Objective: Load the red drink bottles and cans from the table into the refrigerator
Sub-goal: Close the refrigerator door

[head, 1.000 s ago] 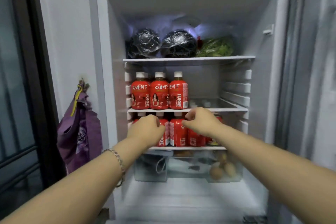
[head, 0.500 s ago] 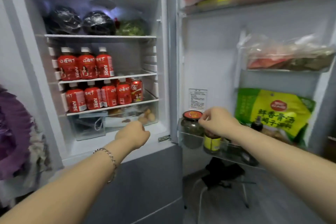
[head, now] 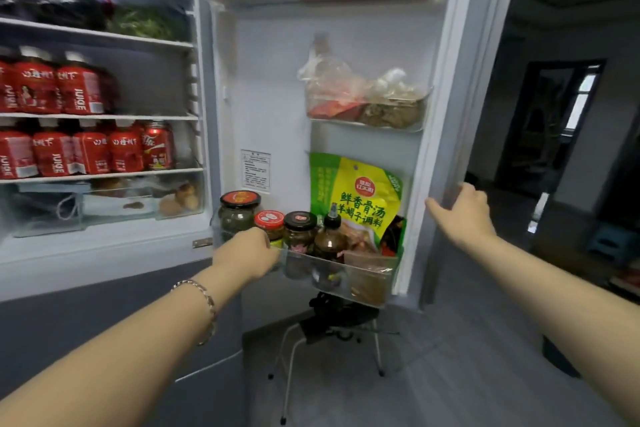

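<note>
Red juice bottles with white caps stand on the refrigerator's middle shelf. A longer row of red juice bottles fills the shelf below, and a red can ends it on the right. My left hand hovers at the front of the lowest door bin, fingers loosely curled, with nothing visible in it. My right hand grips the outer edge of the open refrigerator door.
The door bin carries several dark jars and a green and yellow seasoning packet. Bagged food fills the door shelves higher up. A clear crisper drawer sits under the bottles. A small stool stands below the door. At right is a dark doorway.
Both hands left the bottle shelf and my view swung right. The right hand went from the jars to the door's outer edge. The left hand moved across to the door bin.
</note>
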The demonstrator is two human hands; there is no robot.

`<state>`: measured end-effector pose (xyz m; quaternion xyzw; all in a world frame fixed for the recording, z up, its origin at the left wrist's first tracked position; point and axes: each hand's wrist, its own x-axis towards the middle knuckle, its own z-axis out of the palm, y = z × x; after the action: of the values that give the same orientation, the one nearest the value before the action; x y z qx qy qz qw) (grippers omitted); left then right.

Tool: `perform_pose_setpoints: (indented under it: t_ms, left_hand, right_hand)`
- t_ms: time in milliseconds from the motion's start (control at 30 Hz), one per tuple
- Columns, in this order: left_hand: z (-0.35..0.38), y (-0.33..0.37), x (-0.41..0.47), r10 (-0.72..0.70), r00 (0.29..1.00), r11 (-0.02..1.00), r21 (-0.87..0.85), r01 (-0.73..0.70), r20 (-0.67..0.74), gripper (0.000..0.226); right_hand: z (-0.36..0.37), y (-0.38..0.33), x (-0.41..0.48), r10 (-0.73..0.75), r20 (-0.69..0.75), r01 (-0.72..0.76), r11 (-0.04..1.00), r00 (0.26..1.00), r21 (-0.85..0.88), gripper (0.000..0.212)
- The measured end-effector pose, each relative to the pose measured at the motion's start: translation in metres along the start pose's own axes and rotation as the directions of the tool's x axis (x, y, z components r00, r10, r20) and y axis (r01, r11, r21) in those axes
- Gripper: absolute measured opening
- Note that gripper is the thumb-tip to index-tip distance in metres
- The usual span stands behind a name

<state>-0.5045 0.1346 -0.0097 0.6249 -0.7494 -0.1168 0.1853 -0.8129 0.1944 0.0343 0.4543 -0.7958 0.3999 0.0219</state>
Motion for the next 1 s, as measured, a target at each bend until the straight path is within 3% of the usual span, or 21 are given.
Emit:
perform_pose_setpoints:
  t_ms: [133,200,300,533,700,833,1000]
  left_hand:
    - [0.021,0.024,-0.010,-0.042,0.999,0.999,-0.003,0.042,-0.009,0.024]
    - [0.024,0.029,-0.015,-0.069,0.997,0.997,0.028,0.070,-0.038,0.031]
    - [0.021,0.028,-0.024,-0.093,0.991,0.993,0.060,0.099,-0.101,0.030]
    - [0.010,0.005,-0.047,-0.181,0.959,0.983,0.001,0.185,-0.220,0.025]
    - [0.005,-0.027,-0.083,-0.246,0.927,0.969,-0.085,0.231,-0.283,0.024]
    - [-0.009,-0.065,-0.115,-0.322,0.907,0.944,-0.164,0.286,-0.273,0.025]
    - [-0.042,-0.130,-0.168,-0.371,0.883,0.925,-0.200,0.324,-0.286,0.027]
  right_hand:
    - [0.006,0.021,0.040,0.070,0.171,-0.107,0.971,0.983,0.214,0.111]
    - [0.009,0.030,0.059,0.067,0.246,-0.159,0.911,0.967,0.379,0.118]
    - [0.017,0.039,0.069,0.027,0.270,-0.163,0.854,0.963,0.495,0.113]
    - [0.025,0.030,0.022,0.002,0.052,-0.025,0.894,0.999,0.447,0.105]
    - [0.013,0.000,-0.051,-0.009,-0.015,0.013,0.945,1.000,0.327,0.107]
    - [0.002,-0.024,-0.125,-0.135,-0.050,0.144,0.940,0.990,0.311,0.101]
    - [0.002,-0.069,-0.218,-0.336,-0.062,0.333,0.862,0.940,0.383,0.075]
